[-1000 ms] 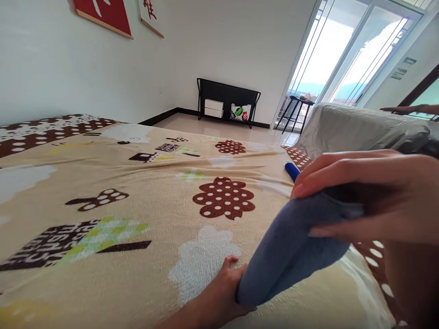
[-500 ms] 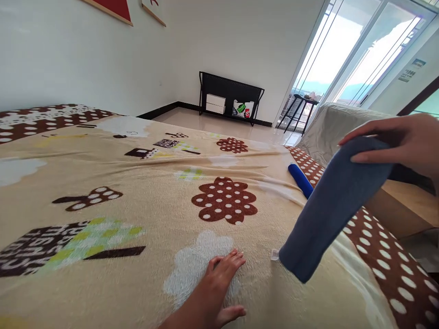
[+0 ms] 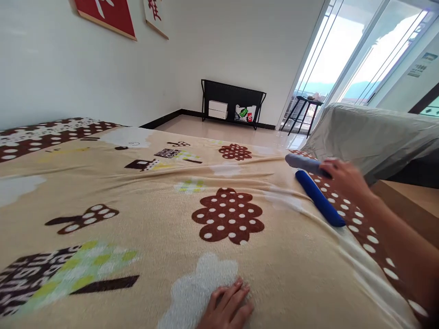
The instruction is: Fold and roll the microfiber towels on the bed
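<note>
Cream patterned blanket (image 3: 291, 256) below. Right hand (image 3: 345, 179): fingers clamped on grey-blue cloth roll (image 3: 303, 163) beside deep-blue cloth roll (image 3: 319, 198). Left hand (image 3: 227, 308): fingers slightly apart. Seemingly placing; calls for release.

The left hand (image 3: 229, 307), at the bottom centre, is bare, with slim fingers and small nails; the frame's lower edge cuts it off. The right hand (image 3: 345, 176), right of centre, is bare too, its fingers blurred. The right forearm (image 3: 398, 233) is uncovered, widening toward the lower right corner.
</note>
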Action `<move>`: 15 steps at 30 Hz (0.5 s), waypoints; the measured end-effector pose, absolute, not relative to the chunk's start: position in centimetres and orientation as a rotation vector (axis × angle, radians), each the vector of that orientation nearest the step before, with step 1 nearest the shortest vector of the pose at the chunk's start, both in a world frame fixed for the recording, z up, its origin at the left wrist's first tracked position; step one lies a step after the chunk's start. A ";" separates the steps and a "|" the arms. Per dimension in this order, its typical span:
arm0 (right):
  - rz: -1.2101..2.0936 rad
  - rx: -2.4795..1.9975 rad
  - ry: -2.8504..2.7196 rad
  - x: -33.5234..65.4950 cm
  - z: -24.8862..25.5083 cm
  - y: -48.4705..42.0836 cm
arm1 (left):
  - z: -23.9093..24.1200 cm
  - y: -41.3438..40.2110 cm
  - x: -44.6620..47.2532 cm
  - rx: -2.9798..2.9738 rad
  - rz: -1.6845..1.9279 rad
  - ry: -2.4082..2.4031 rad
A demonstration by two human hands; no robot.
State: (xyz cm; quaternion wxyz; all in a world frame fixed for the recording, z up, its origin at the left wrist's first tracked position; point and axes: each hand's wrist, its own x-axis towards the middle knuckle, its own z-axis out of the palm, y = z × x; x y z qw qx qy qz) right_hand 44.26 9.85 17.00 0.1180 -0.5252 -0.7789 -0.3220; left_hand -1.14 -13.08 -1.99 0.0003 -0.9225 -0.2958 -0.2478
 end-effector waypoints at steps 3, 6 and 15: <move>-0.853 -1.478 -2.523 45.4 8.1 7.0 | -2.1 -13.1 -1.1 -2.839 -0.738 -0.893; -0.849 -1.503 -2.559 47.3 2.9 4.4 | -2.4 -13.1 -1.1 -2.822 -0.719 -0.888; -0.857 -1.623 -2.457 49.9 -0.2 0.7 | -1.9 -13.1 -1.2 -2.851 -0.677 -0.892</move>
